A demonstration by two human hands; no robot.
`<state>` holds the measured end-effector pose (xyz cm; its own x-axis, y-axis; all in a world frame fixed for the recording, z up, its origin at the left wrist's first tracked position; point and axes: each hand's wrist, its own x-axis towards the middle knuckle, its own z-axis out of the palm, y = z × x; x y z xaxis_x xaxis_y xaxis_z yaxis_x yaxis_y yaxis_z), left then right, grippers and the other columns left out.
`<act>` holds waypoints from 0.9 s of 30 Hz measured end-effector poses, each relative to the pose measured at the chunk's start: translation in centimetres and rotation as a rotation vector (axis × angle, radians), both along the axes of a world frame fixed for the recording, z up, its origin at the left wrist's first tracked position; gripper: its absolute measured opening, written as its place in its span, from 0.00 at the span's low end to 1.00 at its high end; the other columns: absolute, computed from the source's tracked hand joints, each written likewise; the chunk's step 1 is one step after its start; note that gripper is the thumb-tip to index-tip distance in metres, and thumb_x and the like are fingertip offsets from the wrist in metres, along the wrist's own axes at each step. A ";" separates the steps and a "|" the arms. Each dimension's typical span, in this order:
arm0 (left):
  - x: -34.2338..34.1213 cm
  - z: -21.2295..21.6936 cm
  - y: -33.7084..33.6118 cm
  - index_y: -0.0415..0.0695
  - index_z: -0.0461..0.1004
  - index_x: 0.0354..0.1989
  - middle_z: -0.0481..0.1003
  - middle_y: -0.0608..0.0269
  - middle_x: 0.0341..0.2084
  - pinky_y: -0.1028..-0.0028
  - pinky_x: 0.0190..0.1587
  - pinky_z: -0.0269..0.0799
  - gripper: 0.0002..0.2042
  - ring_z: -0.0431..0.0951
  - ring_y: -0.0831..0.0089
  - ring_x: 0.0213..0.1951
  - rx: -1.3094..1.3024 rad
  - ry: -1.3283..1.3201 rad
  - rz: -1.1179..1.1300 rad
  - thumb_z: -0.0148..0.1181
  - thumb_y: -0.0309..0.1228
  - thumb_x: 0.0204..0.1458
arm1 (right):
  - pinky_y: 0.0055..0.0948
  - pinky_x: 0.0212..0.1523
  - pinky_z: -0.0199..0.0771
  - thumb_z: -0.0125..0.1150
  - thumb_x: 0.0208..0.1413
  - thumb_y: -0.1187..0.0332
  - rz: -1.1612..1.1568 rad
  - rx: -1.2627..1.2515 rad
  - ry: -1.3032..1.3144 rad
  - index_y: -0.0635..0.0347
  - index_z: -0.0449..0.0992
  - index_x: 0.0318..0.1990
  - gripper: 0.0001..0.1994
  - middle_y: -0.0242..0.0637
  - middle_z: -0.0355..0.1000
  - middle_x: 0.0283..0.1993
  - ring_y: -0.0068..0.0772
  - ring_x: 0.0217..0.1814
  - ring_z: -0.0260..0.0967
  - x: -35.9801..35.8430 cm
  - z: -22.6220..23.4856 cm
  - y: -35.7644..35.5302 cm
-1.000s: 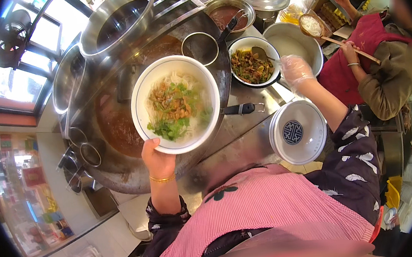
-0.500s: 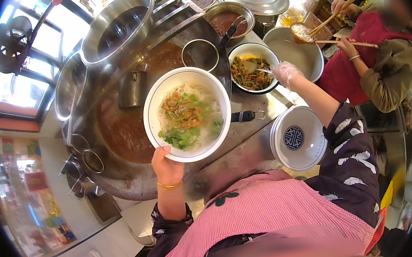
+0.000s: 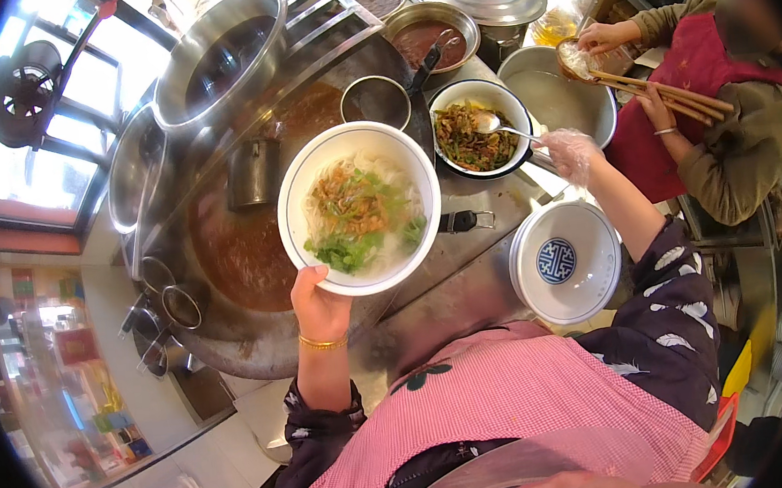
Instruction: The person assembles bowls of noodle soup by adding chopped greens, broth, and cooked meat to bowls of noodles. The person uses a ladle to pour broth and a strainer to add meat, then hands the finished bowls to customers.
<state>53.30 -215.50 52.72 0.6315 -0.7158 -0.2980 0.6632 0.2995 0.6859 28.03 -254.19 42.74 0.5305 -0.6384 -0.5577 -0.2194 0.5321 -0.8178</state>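
Observation:
My left hand [image 3: 320,309] grips the near rim of a white bowl [image 3: 295,223], its thumb over the edge. Inside lie pale noodles [image 3: 403,179], a brownish vegetable topping [image 3: 346,197] and green herbs [image 3: 347,251]. My right hand [image 3: 571,155], in a clear plastic glove, is closed on the handle of a metal spoon [image 3: 489,122]. The spoon's head is over a dark-rimmed white basin [image 3: 500,89] of chopped cooked vegetables [image 3: 471,147]. Just below my right forearm stands a stack of white bowls [image 3: 591,267] with a blue emblem inside.
A wide wok of brown broth [image 3: 240,258] lies under the held bowl, with a metal pot [image 3: 252,171] in it. A strainer [image 3: 376,103] rests near its far side. At right, a co-worker [image 3: 681,122] holds chopsticks and a small basket [image 3: 574,61] over a large pot [image 3: 605,96].
My right hand has drawn back slightly, and the spoon's head now shows lifted above the vegetables. The held bowl has shifted a little up and right. The co-worker's hand has moved to the basket.

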 end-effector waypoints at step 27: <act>-1.3 1.9 -3.4 0.38 0.61 0.64 0.68 0.50 0.60 0.51 0.61 0.69 0.29 0.70 0.55 0.60 -0.169 0.007 -0.078 0.54 0.28 0.50 | 0.27 0.44 0.74 0.53 0.66 0.64 -0.026 -1.040 0.135 0.71 0.78 0.46 0.16 0.38 0.79 0.35 0.28 0.36 0.74 -2.6 15.8 7.7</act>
<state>51.98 -218.93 54.63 0.5704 -0.8028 -0.1736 0.6937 0.3577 0.6251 25.40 -246.49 58.59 0.4838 -0.8475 0.2185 -0.3416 -0.4127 -0.8444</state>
